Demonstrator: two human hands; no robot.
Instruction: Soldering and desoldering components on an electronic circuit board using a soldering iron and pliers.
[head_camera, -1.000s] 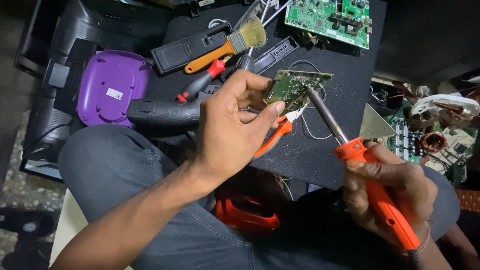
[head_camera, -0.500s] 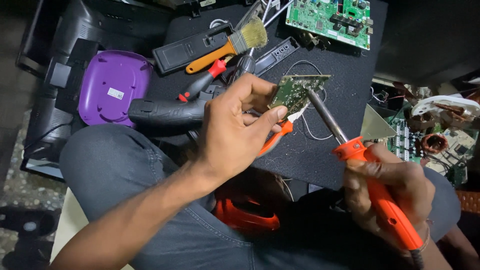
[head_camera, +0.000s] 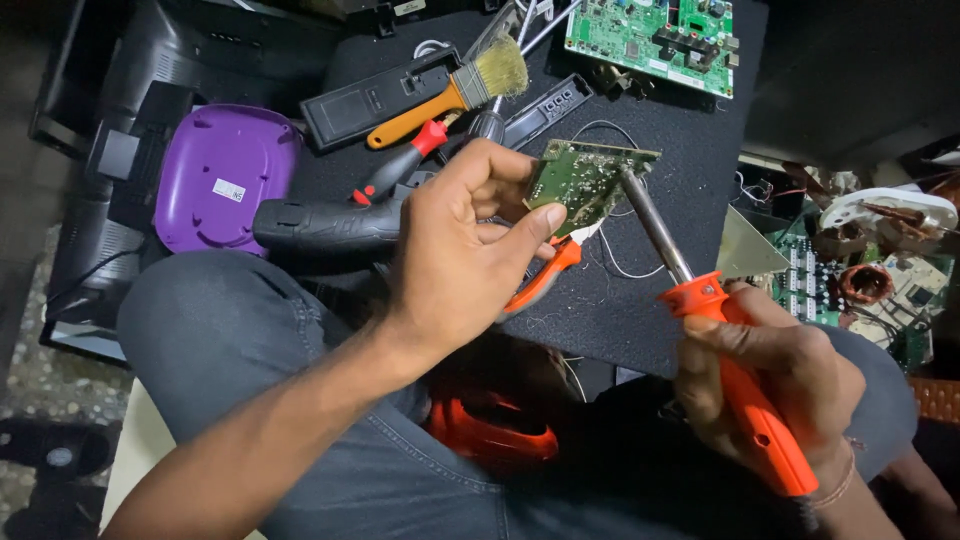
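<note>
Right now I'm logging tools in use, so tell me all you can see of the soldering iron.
The soldering iron has a long orange plastic handle and a bare grey metal shaft. The right hand grips the handle, which slants down to the right. The shaft points up-left, its tip resting on the small green circuit board that the left hand holds. No cord shows.

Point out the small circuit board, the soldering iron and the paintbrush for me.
small circuit board (head_camera: 585, 175), head view, on its green solder side.
soldering iron (head_camera: 745, 400), head view, on the orange handle.
paintbrush (head_camera: 415, 115), head view, on the orange handle.
</note>
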